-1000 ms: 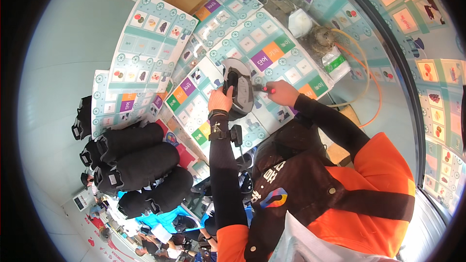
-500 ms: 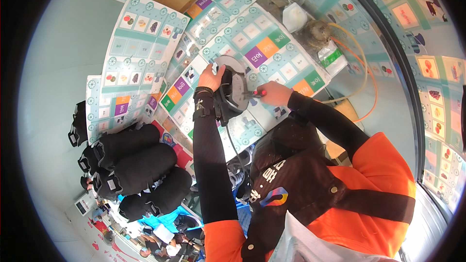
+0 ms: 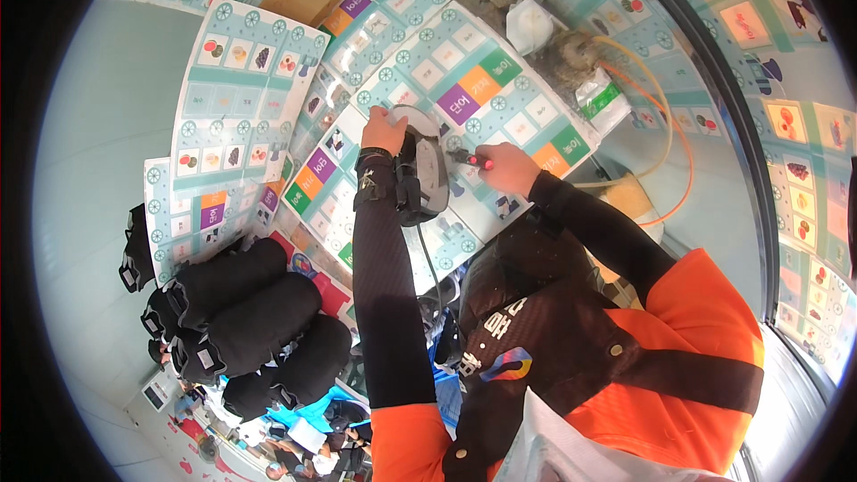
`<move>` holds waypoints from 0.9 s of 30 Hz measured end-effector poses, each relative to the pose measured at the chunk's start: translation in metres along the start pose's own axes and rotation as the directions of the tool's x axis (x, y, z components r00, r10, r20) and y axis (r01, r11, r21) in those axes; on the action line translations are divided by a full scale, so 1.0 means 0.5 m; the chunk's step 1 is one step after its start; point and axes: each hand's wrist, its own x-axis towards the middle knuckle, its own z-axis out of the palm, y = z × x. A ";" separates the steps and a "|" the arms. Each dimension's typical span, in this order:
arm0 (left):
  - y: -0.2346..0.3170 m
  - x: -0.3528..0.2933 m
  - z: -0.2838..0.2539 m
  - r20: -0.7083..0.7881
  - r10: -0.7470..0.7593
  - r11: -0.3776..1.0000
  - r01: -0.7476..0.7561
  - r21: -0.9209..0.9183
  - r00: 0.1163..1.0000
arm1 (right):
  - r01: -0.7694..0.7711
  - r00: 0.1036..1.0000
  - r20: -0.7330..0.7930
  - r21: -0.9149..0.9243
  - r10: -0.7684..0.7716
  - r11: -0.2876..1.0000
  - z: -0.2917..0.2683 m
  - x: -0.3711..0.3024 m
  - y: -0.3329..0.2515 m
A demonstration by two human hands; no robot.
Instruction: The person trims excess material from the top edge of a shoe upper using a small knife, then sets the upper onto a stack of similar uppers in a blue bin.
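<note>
A grey oval device (image 3: 432, 174) with a black side part and a dark cord (image 3: 428, 254) rests on the board-covered worktop. My left hand (image 3: 384, 132) is closed on its upper left edge, the thumb lying over the rim. To the right of the device, my right hand (image 3: 509, 170) is closed around a small red-and-black handled tool (image 3: 480, 162). The tool's dark head points left, toward the device, and stands a little apart from it. That head is too small to make out clearly.
Printed boards (image 3: 482, 107) cover the worktop, and more panels (image 3: 245, 94) stand at the left. Several black rolled bundles (image 3: 263, 326) are stacked at lower left. A white container (image 3: 529, 27), a white-and-green packet (image 3: 600, 100) and an orange hose (image 3: 686, 156) lie at the far right.
The tool in my right hand has moved from the device's right edge to a small gap away, and its handle has turned. My left hand keeps its hold on the device.
</note>
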 end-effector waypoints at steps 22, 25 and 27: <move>0.071 -0.211 -0.139 -0.238 0.033 0.999 -0.033 0.002 0.971 | 0.172 0.968 0.187 -0.024 -0.165 0.985 -0.043 -0.008 -0.047; 0.060 -0.216 -0.130 -0.312 0.106 0.993 -0.114 -0.009 0.944 | 0.134 0.986 0.113 -0.079 -0.125 0.988 -0.006 -0.001 -0.054; 0.066 -0.221 -0.128 -0.286 0.124 0.992 -0.124 0.020 0.950 | 0.149 0.985 0.103 -0.083 -0.140 0.985 0.001 0.006 -0.049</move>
